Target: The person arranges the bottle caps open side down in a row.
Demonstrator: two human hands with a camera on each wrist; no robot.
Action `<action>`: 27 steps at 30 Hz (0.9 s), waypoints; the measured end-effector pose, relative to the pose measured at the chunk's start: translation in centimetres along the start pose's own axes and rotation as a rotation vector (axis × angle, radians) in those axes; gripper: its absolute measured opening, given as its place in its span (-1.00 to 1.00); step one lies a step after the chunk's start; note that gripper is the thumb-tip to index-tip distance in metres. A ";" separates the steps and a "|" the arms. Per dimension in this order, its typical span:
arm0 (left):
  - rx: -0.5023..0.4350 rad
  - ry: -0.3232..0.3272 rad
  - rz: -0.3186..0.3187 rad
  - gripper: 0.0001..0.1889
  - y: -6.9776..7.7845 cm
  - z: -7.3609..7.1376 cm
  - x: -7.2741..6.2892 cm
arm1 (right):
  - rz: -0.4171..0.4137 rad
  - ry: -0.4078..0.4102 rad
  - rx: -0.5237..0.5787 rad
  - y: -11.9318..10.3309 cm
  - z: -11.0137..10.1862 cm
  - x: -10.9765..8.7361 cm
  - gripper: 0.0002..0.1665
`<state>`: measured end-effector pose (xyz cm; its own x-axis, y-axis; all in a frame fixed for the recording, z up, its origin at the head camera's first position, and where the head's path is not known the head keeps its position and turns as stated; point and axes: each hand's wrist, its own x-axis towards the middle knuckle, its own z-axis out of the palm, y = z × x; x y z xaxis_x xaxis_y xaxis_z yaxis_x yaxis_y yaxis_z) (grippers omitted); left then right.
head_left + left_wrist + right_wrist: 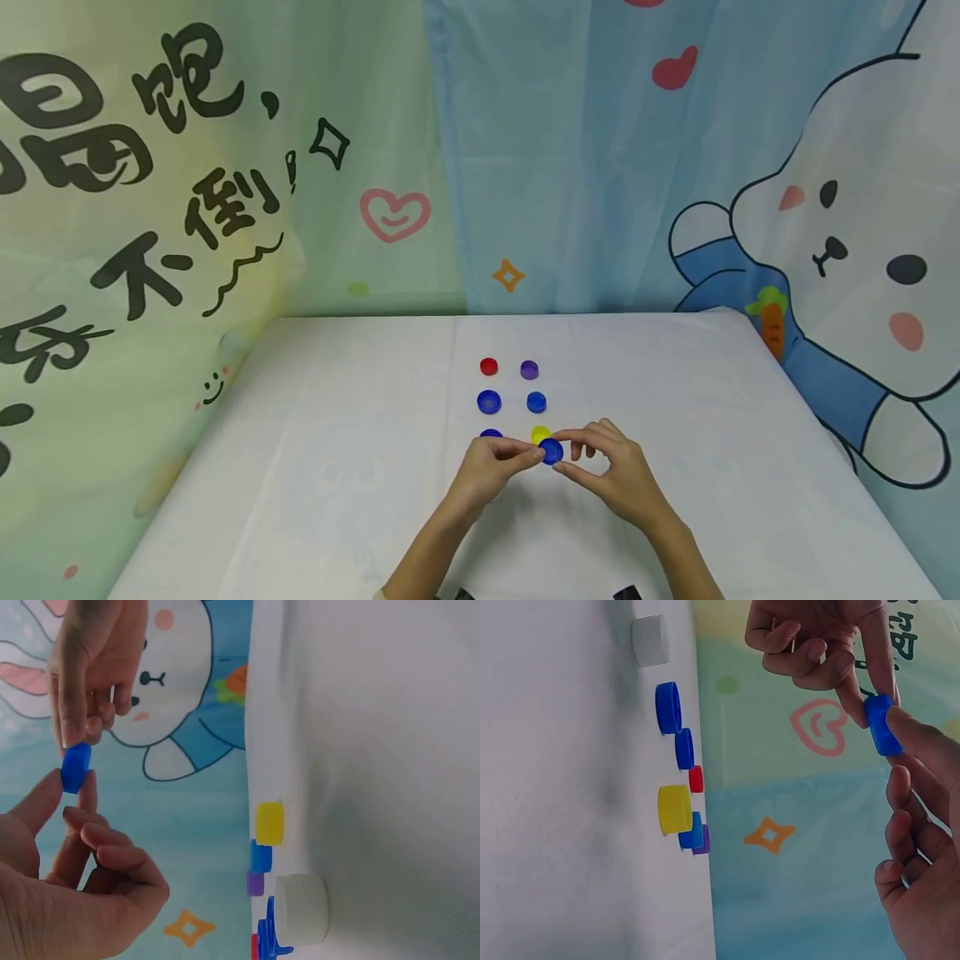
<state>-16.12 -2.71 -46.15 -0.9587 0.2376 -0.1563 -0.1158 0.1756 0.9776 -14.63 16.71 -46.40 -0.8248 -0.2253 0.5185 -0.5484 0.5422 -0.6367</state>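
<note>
Between my two hands, raised above the table, is a blue bottle cap (551, 452). My left hand (487, 473) pinches its left side with thumb and index finger. From the right, my right hand (617, 468) grips the same cap between thumb and index finger, its other fingers bent. Seen edge-on in the left wrist view, the held cap (76, 768) has fingers at both ends. Just behind it on the table stands a yellow cap (540, 434), partly covered. Another blue cap (491, 433) peeks out behind my left hand.
Farther back on the white table (337, 400) lie a red cap (489, 367), a purple cap (529, 369), a blue cap (489, 402) and a lighter blue one (536, 402). A white cap (650, 640) shows in the wrist views. A printed curtain (525, 167) hangs behind.
</note>
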 end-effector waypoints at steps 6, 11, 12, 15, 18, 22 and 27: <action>0.044 0.047 0.023 -0.72 -0.1 0.2 0.0 | -0.004 0.006 -0.002 0.2 0.1 0.0 -0.61; 0.062 0.062 0.029 -0.72 -0.2 0.2 -0.1 | 0.009 -0.001 -0.006 0.3 0.3 -0.2 -0.61; 0.060 0.064 0.029 -0.73 -0.2 0.2 -0.1 | 0.011 -0.001 -0.006 0.4 0.3 -0.2 -0.61; 0.063 0.067 0.031 -0.73 -0.4 0.2 0.0 | 0.016 -0.003 -0.011 0.4 0.4 -0.2 -0.60; 0.082 0.078 0.038 -0.72 -0.5 0.2 -0.1 | 0.038 -0.015 -0.016 0.4 0.5 -0.3 -0.59; 0.139 0.113 0.083 -0.71 -0.7 0.2 0.0 | 0.087 -0.040 -0.033 0.4 0.7 -0.3 -0.54; 0.288 0.206 0.332 -0.76 -1.2 0.3 0.2 | 0.227 -0.105 0.007 0.6 0.8 -0.5 -0.71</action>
<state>-16.12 -2.58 -47.43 -0.9666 0.1363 0.2170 0.2536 0.3870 0.8865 -14.70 16.53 -47.51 -0.9365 -0.1819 0.2998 -0.3483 0.5830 -0.7340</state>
